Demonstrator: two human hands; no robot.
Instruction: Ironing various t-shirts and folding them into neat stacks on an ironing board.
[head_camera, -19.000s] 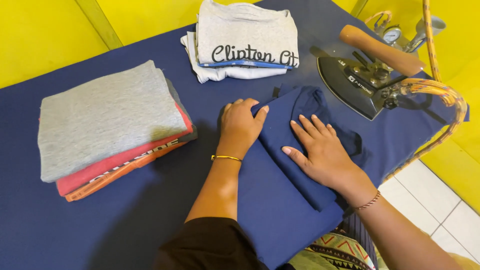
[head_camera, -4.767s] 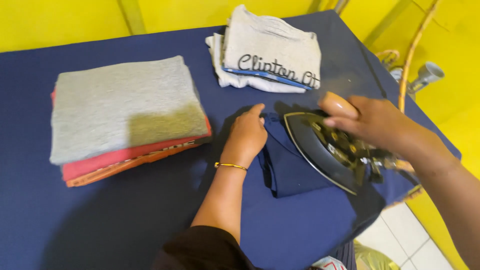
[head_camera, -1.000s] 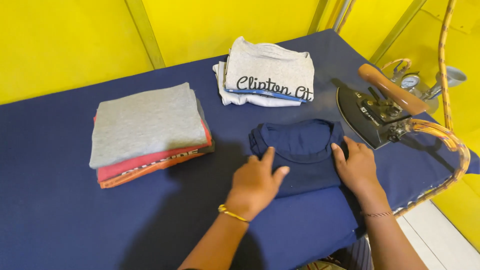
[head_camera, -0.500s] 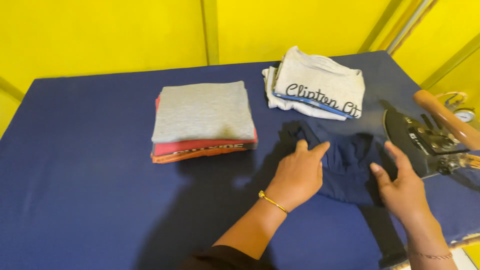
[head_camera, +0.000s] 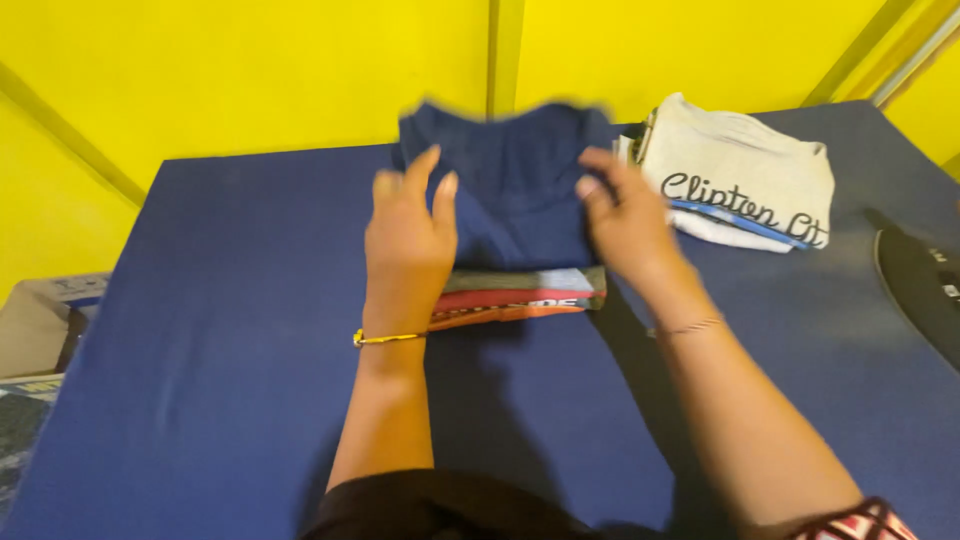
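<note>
A wide table under a dark blue cloth (head_camera: 200, 330) filled the view, with a yellow wall (head_camera: 250, 70) behind it. On the cloth, mid-table, sat the stack of folded clothes (head_camera: 520, 292), its grey, red and orange edges showing at the front. Right on top of that stack lay the folded navy garment (head_camera: 510, 180), blurred along its far edge, spreading a little past the pile toward the wall. Off to the right, just beside it, rested a folded white shirt with dark lettering (head_camera: 745, 180), and at the far right edge the dark soleplate of an iron (head_camera: 920, 290) poked in. A cardboard box (head_camera: 40, 320) sat down at the left, off the table.

The left hand (head_camera: 408, 240) lay on the navy garment's left side, fingers spread wide and flat, a thin gold bracelet (head_camera: 385, 339) on the wrist. The right hand (head_camera: 625, 225) pressed the garment's right edge, fingers loosely open, not gripping anything, a thin band at that wrist. The garment lay between the two hands, touching both.
</note>
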